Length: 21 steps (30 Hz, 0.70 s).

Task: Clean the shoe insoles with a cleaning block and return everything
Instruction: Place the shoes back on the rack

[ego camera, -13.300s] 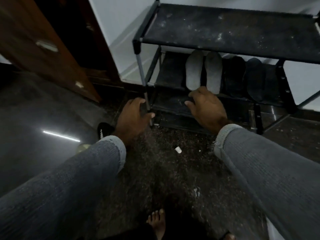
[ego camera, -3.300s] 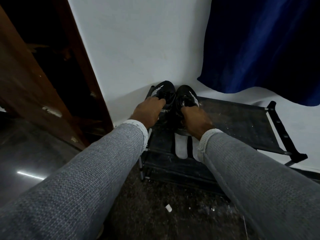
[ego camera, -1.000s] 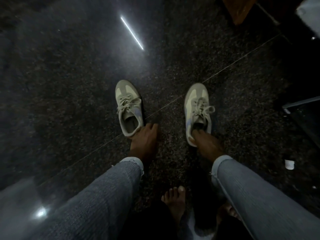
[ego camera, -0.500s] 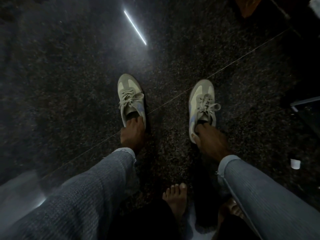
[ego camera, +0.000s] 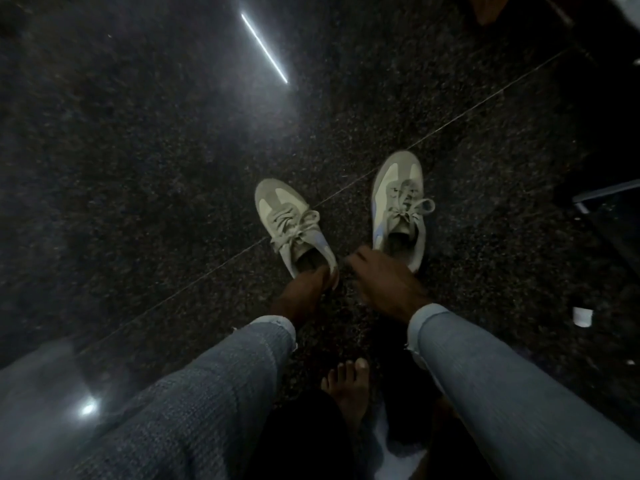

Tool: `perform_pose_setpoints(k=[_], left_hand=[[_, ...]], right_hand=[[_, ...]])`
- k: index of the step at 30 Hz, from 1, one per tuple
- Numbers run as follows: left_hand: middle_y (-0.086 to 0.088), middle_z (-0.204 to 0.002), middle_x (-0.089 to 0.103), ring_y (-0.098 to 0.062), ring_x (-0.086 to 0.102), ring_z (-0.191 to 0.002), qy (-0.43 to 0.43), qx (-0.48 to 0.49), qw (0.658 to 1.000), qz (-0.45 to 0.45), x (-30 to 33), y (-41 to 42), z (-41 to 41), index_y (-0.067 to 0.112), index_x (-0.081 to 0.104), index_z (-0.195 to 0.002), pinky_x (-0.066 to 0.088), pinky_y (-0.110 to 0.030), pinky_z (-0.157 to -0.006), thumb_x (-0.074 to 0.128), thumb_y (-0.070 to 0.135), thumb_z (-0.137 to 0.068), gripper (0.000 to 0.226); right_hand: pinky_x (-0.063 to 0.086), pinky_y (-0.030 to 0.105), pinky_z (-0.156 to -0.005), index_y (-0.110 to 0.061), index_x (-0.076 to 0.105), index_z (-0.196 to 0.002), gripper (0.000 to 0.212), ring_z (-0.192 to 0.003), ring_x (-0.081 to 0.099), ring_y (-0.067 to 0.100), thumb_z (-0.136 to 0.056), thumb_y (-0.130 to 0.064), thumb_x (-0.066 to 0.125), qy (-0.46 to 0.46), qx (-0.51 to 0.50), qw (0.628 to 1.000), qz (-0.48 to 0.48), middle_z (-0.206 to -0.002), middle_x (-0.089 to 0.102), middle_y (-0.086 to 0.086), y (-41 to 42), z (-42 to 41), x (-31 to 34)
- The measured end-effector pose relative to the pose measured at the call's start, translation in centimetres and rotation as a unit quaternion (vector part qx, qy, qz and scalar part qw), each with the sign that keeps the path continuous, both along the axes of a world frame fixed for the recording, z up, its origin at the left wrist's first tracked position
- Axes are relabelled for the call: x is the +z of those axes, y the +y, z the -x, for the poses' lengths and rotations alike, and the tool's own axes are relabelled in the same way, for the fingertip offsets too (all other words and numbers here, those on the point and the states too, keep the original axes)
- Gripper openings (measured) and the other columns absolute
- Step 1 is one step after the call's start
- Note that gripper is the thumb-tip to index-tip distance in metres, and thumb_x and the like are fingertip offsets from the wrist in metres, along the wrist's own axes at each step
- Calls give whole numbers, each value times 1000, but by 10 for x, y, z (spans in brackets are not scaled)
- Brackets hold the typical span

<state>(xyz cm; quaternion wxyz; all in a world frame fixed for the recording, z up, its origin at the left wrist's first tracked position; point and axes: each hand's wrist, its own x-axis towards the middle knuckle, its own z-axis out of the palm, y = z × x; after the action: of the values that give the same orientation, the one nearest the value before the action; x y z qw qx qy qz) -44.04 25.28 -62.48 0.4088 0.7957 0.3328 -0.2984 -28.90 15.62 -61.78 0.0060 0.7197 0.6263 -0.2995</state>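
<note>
I see two pale laced sneakers standing on the dark speckled floor (ego camera: 138,168), toes pointing to the far side. My left hand (ego camera: 304,292) is at the heel of the left sneaker (ego camera: 294,226), fingers pinching its heel rim. My right hand (ego camera: 384,278) hangs between the two shoes, just near the heel of the right sneaker (ego camera: 398,206); its fingers look loosely bent and I cannot tell whether they touch the shoe. The two hands sit close together, not touching. Insoles are hidden inside the shoes, so I cannot make them out. A small white block (ego camera: 582,317) lies on the floor well to the right. A bare foot (ego camera: 346,389) shows near the bottom, between grey sleeves.
</note>
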Motion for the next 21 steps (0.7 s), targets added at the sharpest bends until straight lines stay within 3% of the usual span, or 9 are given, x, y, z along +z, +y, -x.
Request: perform_pose_setpoints(k=[3, 6, 10, 13, 17, 21], left_hand=[[-24, -140, 46, -38, 48, -126, -18, -12, 1000, 8, -1, 1, 2, -8, 41, -137, 32, -36, -101, 58, 23, -94, 55], [-25, -133, 52, -37, 51, -120, -50, -9, 998, -26, -1, 5, 4, -4, 49, -132, 34, -36, -98, 53, 25, -97, 46], [-22, -125, 54, -39, 54, -112, -65, -13, 996, -66, -1, 8, 6, 1, 55, -127, 40, -40, -94, 62, 21, -92, 40], [-24, -133, 51, -39, 51, -119, -80, 16, 992, -91, 1, 10, 0, -3, 56, -127, 37, -40, -101, 66, 14, -89, 43], [-20, -129, 53, -34, 53, -114, -56, 81, 987, -128, -4, 9, -6, -3, 57, -123, 40, -42, -100, 54, 6, -95, 29], [-13, -119, 54, -27, 53, -107, -107, 97, 967, -210, 10, 2, -15, 9, 60, -114, 39, -34, -93, 53, 18, -96, 22]], right_hand=[[47, 45, -82, -13, 42, -138, 52, -108, 52, 34, -89, -12, 55, 26, 49, 998, 20, -137, 42, 12, 0, 18, -6], [46, 45, -91, -12, 36, -145, 55, -114, 51, 35, -92, -9, 52, 40, 59, 997, 27, -150, 34, 9, -1, 30, -8], [50, 45, -86, -14, 39, -142, 52, -110, 54, 36, -92, -8, 52, 46, 57, 997, 36, -150, 31, 8, 4, 34, -14], [50, 46, -84, -13, 36, -144, 49, -108, 54, 38, -97, -13, 46, 29, 46, 995, 79, -151, 29, 9, 11, 42, -19], [43, 46, -96, -7, 38, -141, 39, -120, 49, 36, -105, -19, 30, -18, 11, 994, 108, -142, 42, 15, 16, 62, -29], [38, 39, -101, -6, 40, -139, 42, -122, 50, 35, -104, -28, 32, 32, -69, 991, 114, -137, 48, 20, 21, 63, -30]])
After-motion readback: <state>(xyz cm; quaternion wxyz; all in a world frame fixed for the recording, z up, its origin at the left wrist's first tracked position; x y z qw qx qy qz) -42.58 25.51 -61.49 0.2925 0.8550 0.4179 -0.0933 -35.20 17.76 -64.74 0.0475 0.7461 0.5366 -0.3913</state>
